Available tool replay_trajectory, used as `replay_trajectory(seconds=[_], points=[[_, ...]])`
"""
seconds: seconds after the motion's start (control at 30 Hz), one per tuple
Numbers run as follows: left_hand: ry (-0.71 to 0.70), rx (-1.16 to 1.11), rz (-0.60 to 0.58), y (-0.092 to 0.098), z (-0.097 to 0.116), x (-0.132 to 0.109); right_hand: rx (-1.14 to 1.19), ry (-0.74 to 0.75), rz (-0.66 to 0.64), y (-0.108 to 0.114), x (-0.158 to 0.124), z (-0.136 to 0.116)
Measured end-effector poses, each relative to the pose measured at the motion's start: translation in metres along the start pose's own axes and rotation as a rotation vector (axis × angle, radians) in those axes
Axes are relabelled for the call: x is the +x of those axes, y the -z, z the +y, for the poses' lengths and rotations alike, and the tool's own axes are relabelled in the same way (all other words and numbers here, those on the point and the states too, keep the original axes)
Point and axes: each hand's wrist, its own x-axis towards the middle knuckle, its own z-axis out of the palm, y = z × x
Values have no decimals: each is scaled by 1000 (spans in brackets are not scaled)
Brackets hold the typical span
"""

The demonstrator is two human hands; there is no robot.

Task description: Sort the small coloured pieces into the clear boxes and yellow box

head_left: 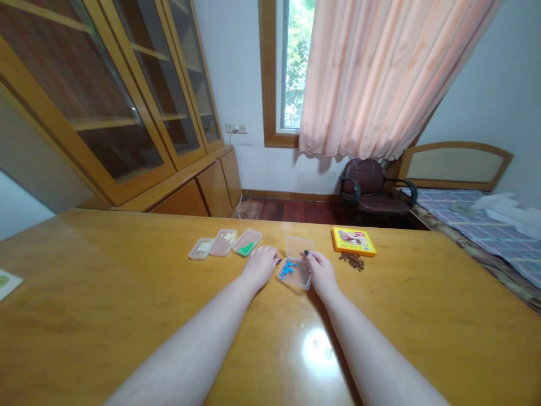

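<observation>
A clear plastic box [301, 278] with its lid [299, 246] raised at the back lies in front of me. Small blue pieces [288, 269] are gathered in its left part. My right hand [322, 273] grips the box's right side, thumb at the hinge edge. Just left of the box, my left hand [260, 265] is low over the table with curled fingers; whatever is in them, if anything, is hidden. Beyond that hand is another clear box with green pieces [246, 248]. Farther left are a box of cream pieces [228, 237] and a smaller clear box [200, 248].
To the right, a yellow flat box [353, 241] lies behind a pile of small brown pieces [352, 261]. All stand on a glossy wooden table [169, 304]. A paper [7, 283] shows at the left edge. Beyond are a chair [369, 183], a bed and glass-doored cabinets.
</observation>
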Motion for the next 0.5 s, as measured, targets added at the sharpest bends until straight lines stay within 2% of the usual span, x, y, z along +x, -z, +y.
replay_trajectory(seconds=[0.33,0.5], points=[[-16,-83,38,5,3,0,-2,-1,-5,1,2,4],[2,-91,6,8,5,0,10,-4,-3,1,1,3]])
